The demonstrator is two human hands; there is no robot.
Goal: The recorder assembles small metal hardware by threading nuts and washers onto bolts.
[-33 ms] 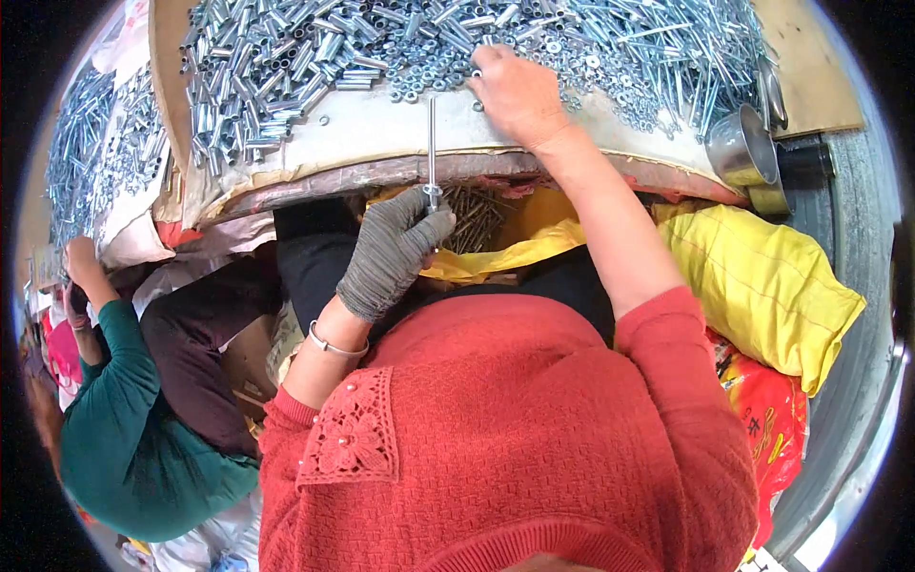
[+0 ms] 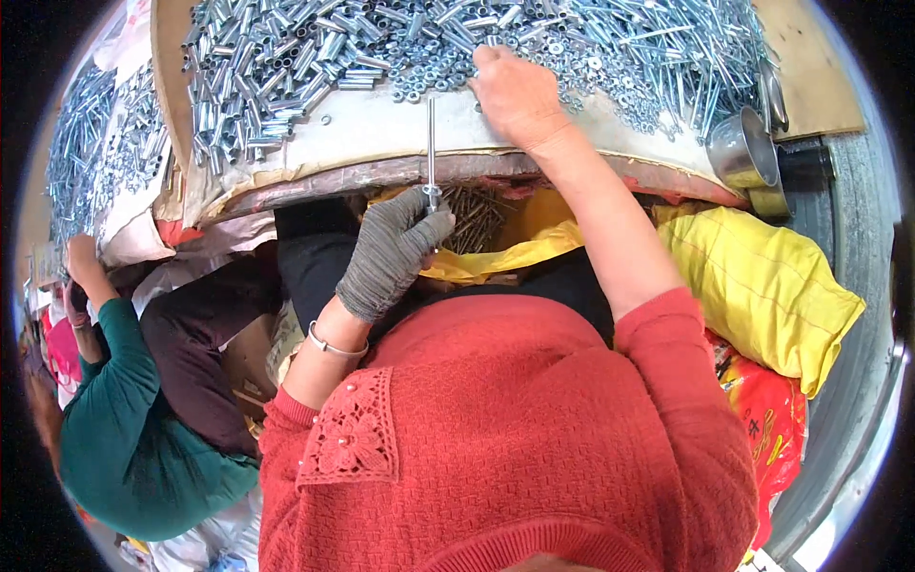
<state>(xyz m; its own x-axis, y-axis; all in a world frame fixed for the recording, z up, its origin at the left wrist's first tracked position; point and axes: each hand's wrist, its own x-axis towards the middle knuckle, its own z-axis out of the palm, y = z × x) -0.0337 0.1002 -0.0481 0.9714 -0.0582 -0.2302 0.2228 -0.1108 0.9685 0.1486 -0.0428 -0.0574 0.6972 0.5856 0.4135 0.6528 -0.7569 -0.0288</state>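
Note:
My left hand (image 2: pixel 393 250), in a grey knit glove with bare fingertips, is closed around the lower part of a slim metal bolt (image 2: pixel 431 143). The bolt points away from me, its shaft rising past the bench edge, with a washer or collar just above my fingers. My bare right hand (image 2: pixel 519 95) reaches over the bench, fingers bent and pinched together at the near edge of a heap of nuts (image 2: pixel 419 80). Whatever lies between those fingertips is hidden by the hand. Loose washers (image 2: pixel 596 63) lie just right of it.
Metal sleeves (image 2: pixel 253 91) are heaped on the bench's left, long bolts (image 2: pixel 681 67) on its right. A metal cup (image 2: pixel 743 151) hangs at the right edge. Below the bench, a yellow bag (image 2: pixel 477 265) holds more bolts. At left sits a co-worker in a green top (image 2: pixel 114 419).
The fingers of my right hand have shifted very slightly at the edge of the nuts. My left hand and the bolt stay where they were.

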